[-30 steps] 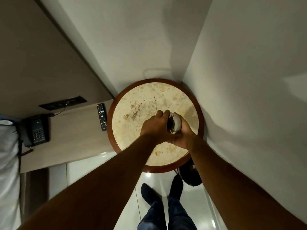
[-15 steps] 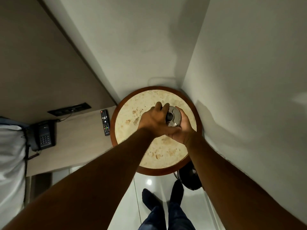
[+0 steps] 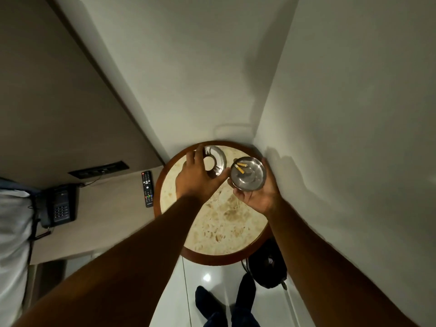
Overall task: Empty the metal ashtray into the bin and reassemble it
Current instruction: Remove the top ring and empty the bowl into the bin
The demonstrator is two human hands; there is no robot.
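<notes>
The metal ashtray is in two parts above a round table (image 3: 219,223). My right hand (image 3: 258,194) cups the shiny bowl-shaped base (image 3: 250,177), which holds two cigarette butts (image 3: 240,167). My left hand (image 3: 199,177) grips the ring-shaped metal lid (image 3: 215,159), held just left of the base and over the far side of the table. The two parts are apart, almost touching at my left thumb.
The table has a marble-look top and a wooden rim, and stands in a wall corner. A black bin (image 3: 266,265) sits on the floor under its right side. A remote (image 3: 147,188) and a black phone (image 3: 59,205) lie on the desk at left.
Both hands were clasped on the closed ashtray. Now the lid is off in my left hand, moved left, and the base with butts sits open in my right hand.
</notes>
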